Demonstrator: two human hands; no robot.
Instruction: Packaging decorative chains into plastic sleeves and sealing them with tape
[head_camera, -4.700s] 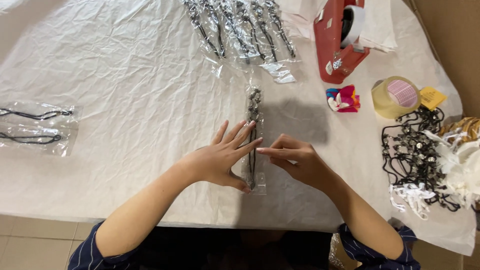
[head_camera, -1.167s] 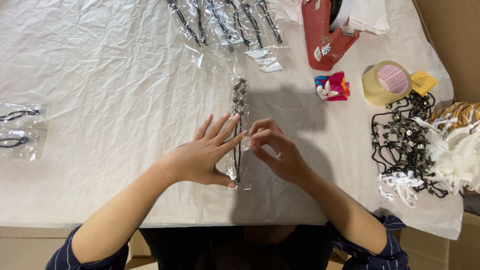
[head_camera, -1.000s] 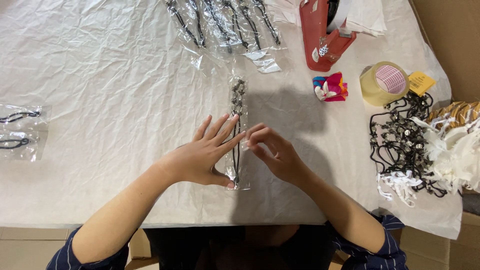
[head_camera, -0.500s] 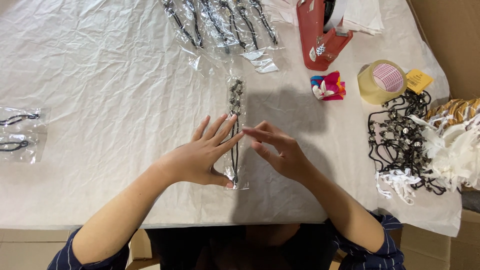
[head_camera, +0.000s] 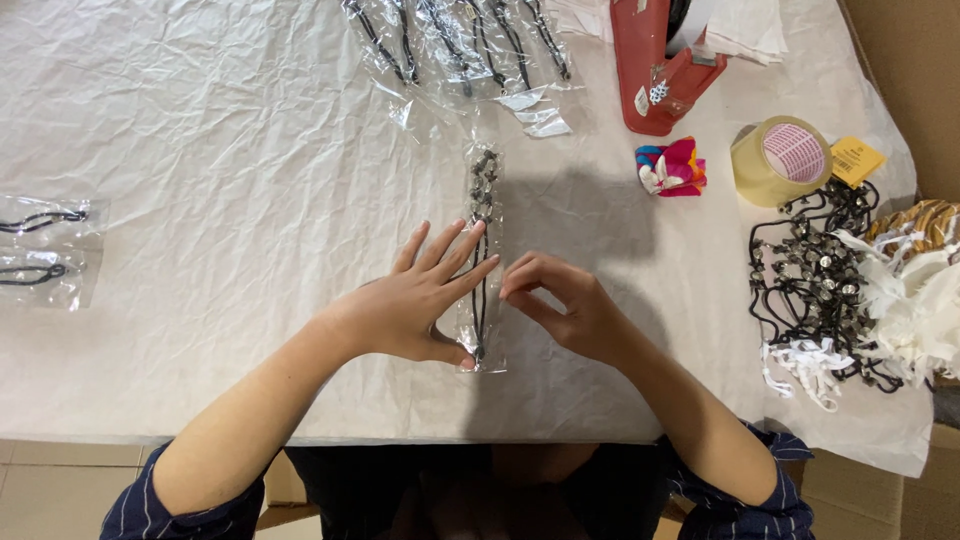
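Flat between both hands (head_camera: 415, 300) (head_camera: 565, 310) lies the bagged necklace (head_camera: 482, 262).

White crinkly table cover (head_camera: 200, 150), red tape dispenser (head_camera: 655, 75), tan tape roll (head_camera: 780, 160) with a yellow tag (head_camera: 857, 160). Pink-blue-white scrunchie (head_camera: 672, 168), black cords (head_camera: 800, 270), navy striped sleeves (head_camera: 740, 500).

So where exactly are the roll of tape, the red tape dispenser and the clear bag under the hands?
roll of tape (head_camera: 782, 160), head view, on its upper face.
red tape dispenser (head_camera: 650, 75), head view, on its red body.
clear bag (head_camera: 486, 185), head view, on its upper end above the fingers.
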